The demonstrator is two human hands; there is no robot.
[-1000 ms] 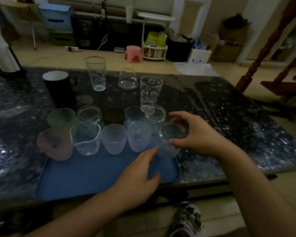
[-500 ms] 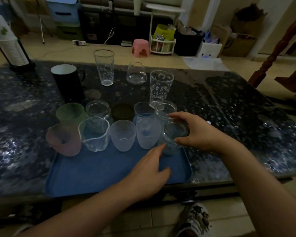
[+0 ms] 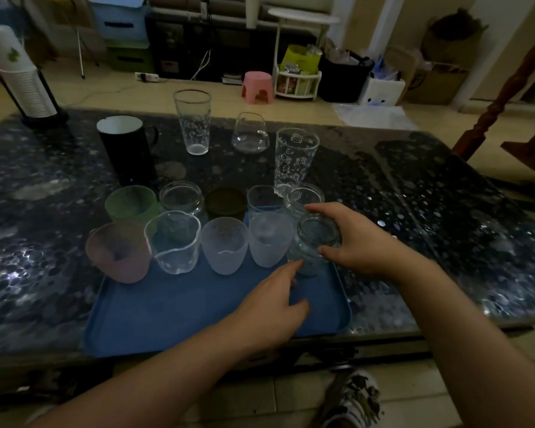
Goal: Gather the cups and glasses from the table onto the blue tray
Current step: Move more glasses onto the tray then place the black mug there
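Glass tumbler (image 3: 295,156) bears cartoon-cat prints; right hand (image 3: 357,239) grips jar (image 3: 314,242).

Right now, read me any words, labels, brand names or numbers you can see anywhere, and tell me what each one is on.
No readable text anywhere in this view.
Two tall glasses: printed cartoon cat faces only, no words.
Black mug: no visible lettering.
Yellow-green bag on the floor: any print is too blurred to read.
Blue box at the back: dark mark, too small to read.
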